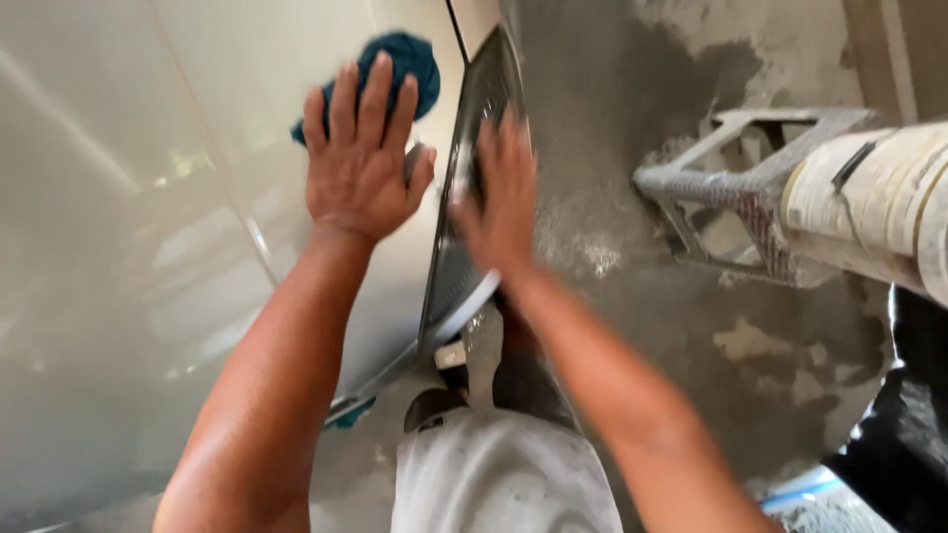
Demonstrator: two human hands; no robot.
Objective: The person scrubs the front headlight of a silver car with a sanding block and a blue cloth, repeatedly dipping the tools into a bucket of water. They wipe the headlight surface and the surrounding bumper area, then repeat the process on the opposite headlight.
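Observation:
A large glossy cream tile (148,227) lies on the left, with one tile lifted on its edge so its dark grey underside (464,217) shows. My left hand (362,158) presses flat on the glossy face, fingers spread, over a blue cloth (415,61). My right hand (502,192) lies against the dark underside of the raised tile, fingers together. Neither hand grips anything that I can see.
Rough grey mortar bed (632,326) covers the floor to the right. A mortar-caked metal frame (750,188) with a white cylinder (869,197) sits at the right. My knee in pale, dusty trousers (494,474) is at the bottom. Black plastic (904,434) lies at lower right.

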